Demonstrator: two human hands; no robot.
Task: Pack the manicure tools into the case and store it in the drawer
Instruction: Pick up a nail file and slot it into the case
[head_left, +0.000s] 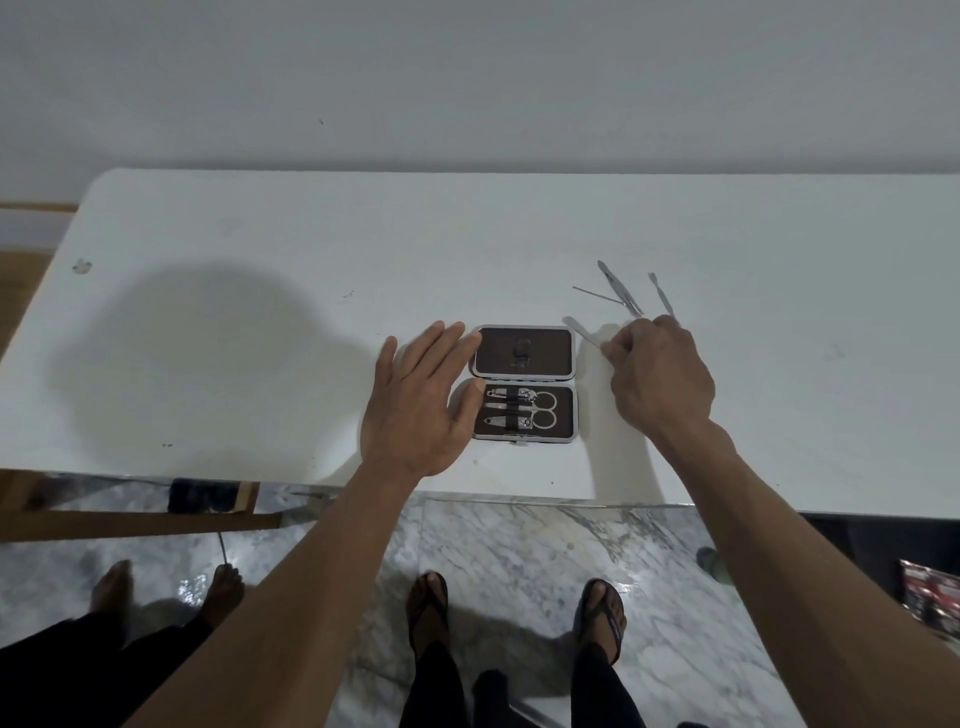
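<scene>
Both forearms enter from the bottom edge, above sandalled feet on a marble floor; a second person's bare feet show at lower left, the body cut off by the frame.

On the white worktop, near its front edge, the left hand lies flat with fingers straight, its grip released, fingertips touching the left side of the open case. The case's lid half lies toward the back; what sits in its dark lining is too dim to identify. The front half holds nail clippers and scissors under a strap.

Just right of the case, the right hand has its grip closed on a flat metal file, whose tip points toward the case's back right corner; the rest is hidden in the fingers.

Behind that hand, toward the right, loose metal tools lie crossed; their near ends are covered by the knuckles, and their exact number cannot be told.
</scene>
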